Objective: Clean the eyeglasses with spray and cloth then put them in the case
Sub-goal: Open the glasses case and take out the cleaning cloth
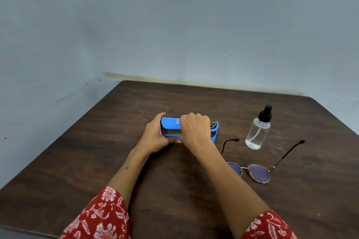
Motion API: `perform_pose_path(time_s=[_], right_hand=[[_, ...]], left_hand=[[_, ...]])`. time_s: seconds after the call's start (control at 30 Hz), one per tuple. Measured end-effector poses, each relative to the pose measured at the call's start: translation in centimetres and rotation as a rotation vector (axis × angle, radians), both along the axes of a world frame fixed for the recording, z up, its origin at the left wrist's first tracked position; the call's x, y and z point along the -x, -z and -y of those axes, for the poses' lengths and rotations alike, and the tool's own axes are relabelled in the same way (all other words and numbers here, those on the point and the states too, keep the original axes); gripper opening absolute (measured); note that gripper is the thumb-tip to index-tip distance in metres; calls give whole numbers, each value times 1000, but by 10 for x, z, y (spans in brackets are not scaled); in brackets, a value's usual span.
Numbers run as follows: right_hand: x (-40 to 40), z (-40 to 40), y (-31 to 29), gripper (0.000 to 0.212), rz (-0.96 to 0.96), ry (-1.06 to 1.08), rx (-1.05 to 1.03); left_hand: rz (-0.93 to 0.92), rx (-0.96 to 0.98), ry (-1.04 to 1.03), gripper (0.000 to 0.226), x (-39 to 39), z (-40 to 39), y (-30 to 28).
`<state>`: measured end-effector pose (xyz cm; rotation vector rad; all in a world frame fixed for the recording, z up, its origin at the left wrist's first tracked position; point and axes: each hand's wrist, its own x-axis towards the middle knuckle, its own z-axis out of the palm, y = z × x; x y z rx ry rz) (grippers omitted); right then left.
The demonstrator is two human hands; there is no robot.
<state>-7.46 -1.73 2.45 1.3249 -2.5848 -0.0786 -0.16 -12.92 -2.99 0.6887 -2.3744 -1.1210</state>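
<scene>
1. My left hand (155, 137) grips the blue case's (171, 123) left end.
2. My right hand (194, 130) closes over its lid, apparently opening it.
3. Right of my grip, eyeglasses (256, 172) and spray bottle (257, 132) lie untouched on the surface (97, 151); no cloth visible, cleaning seemingly not begun.

Bright blue case (171, 123), white lettering on lid, tan interior. Clear spray bottle (257, 132), black pump top. Eyeglasses (258, 172): gold-toned frame, purple-tinted lenses, dark brown temples. Dark brown wood-grain table (116, 161). Red sleeves (101, 217), white floral print. Pale grey-blue wall (174, 25).
</scene>
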Motion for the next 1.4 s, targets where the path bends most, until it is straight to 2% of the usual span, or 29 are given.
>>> perform_pose_path(time_s=[0.1,0.27,0.5,0.6,0.7,0.77,0.87,0.93,1.4], right_hand=[[0,-4,-12,22,42,59,135],[8,2,-26,5,211,163,286],[15,21,-27,15,332,266,340],[11,25,-25,8,288,240,346],[3,18,-23,27,187,277,445],[1,7,-26,27,226,358,502],[3,-7,-27,25,410,477,406],[3,-10,-25,28,460,504,335],[9,7,-7,34,432,505,243]], left_hand=[[-9,-66,34,126,-3,1,-1],[5,-69,73,127,-8,1,-4],[14,-40,74,119,-8,5,-3],[21,-24,42,119,-9,9,-3],[12,-20,23,117,-13,13,-4],[19,-19,9,116,-15,16,-5],[34,-27,-21,115,-17,18,-7],[26,-30,-24,114,-18,18,-7],[42,-23,-41,113,-18,22,-3]])
